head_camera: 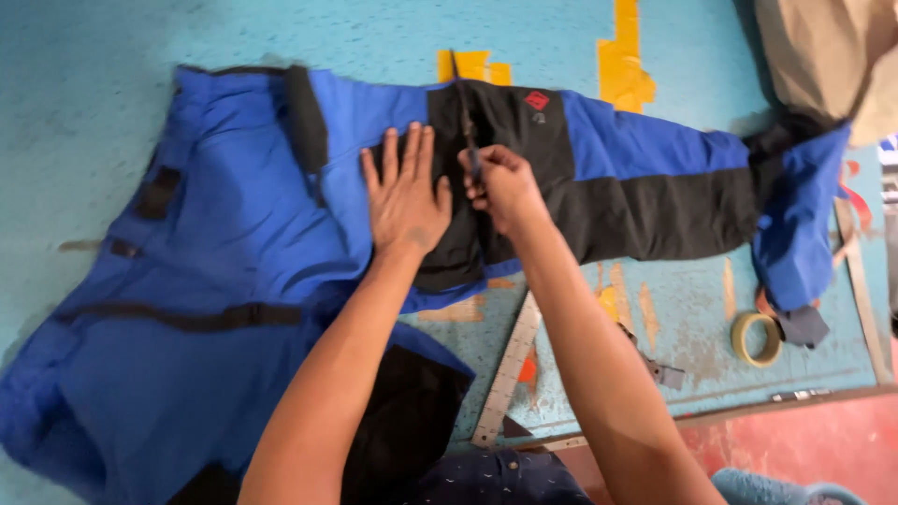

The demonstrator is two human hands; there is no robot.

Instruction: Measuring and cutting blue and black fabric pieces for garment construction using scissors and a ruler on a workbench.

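My left hand (pixel 404 194) lies splayed on the trousers (pixel 281 234); my right hand (pixel 500 187) grips scissors (pixel 465 117) pointing away, across the leg.

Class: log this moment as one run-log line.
left hand: flat on blue-and-black garment | right hand: closed grip on dark slim tool | turquoise table: tape roll, ruler

Blue and black padded cloth garment (pixel 281 234): matt woven fabric, lightly creased, with black strap-like cloth tabs. Turquoise painted worktable (pixel 140 37): rough, worn, paint chipped, patched with glossy yellow tape. Pale metal ruler (pixel 508 369): dull, scuffed. Tan roll of tape (pixel 756 338): smooth paper-like finish.
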